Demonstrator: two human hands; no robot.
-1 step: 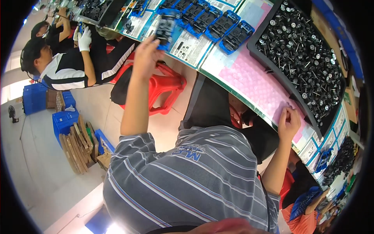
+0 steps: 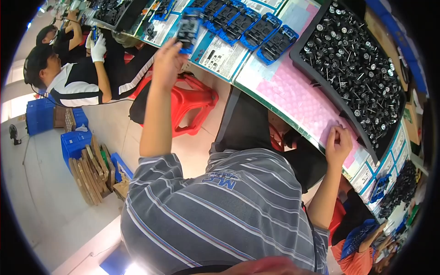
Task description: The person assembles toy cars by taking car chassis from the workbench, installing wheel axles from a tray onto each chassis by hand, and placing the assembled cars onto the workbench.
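Note:
My left hand (image 2: 167,63) is closed on the near end of a blue and black toy car chassis (image 2: 188,30), held tilted over the table edge and slightly smeared by motion. Beyond it lies a row of similar chassis (image 2: 241,24), black side up with blue rims. My right hand (image 2: 338,141) rests at the near edge of the pink bubble-wrap sheet (image 2: 300,98), its fingers curled together. Whether anything small sits in those fingers is hidden. Next to it, a large black tray (image 2: 300,61) holds many small black wheels with silver hubs and metal axles (image 2: 353,64).
On the left a person (image 2: 68,80) in white gloves handles a small part. A red stool (image 2: 195,103) stands under the table edge. Printed sheets (image 2: 220,57) cover the tabletop. Another chassis (image 2: 380,188) and a dark heap of parts (image 2: 401,190) lie at the right.
My left hand has shifted slightly left and toward the table's far side with the chassis still in it. The right hand has barely moved.

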